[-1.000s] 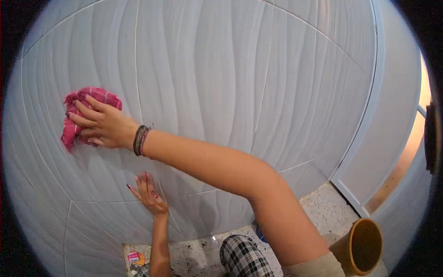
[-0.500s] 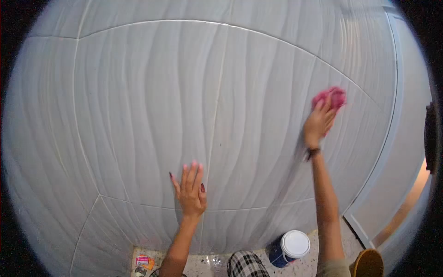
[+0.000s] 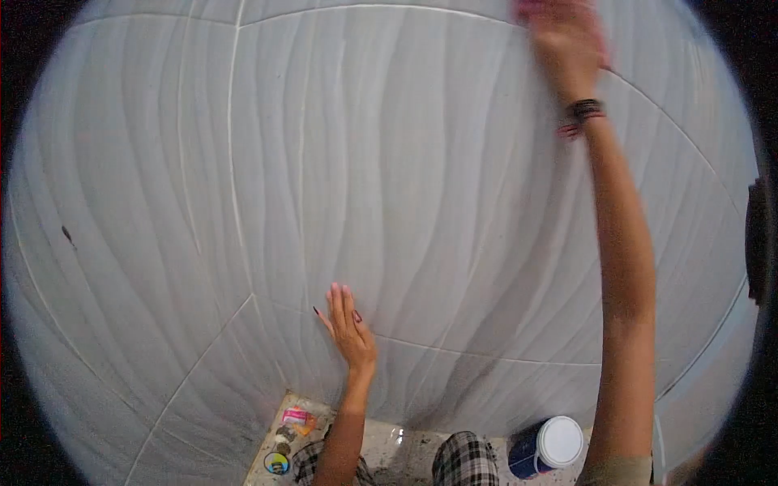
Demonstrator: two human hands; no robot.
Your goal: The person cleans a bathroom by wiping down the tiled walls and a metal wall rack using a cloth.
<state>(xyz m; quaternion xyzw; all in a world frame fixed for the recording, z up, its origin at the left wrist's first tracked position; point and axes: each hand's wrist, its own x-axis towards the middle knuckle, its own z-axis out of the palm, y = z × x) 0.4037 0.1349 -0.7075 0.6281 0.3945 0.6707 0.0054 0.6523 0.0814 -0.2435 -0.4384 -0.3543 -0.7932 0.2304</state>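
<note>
My right hand [image 3: 571, 61] is raised at the top of the view, blurred by motion, and presses a pink cloth [image 3: 532, 10] against the grey wavy-patterned tile wall [image 3: 413, 170]. Part of the cloth lies under the fingers and runs off the top edge. Dark and red bands circle that wrist. Lower down, my left hand [image 3: 352, 334] rests flat on the tiles with its fingers stretched out, holding nothing. Its nails are painted, some of them dark.
A dark blue bucket with a white lid [image 3: 561, 442] stands on the speckled floor at lower right. A pink and orange packet [image 3: 299, 419] and a small round colourful item [image 3: 276, 463] lie at lower left. My checked-cloth knee [image 3: 465, 462] is between them.
My right hand has slid the pink cloth higher up the wall. My left hand stays flat on the tiles. The view has shifted left, showing more of the left wall.
</note>
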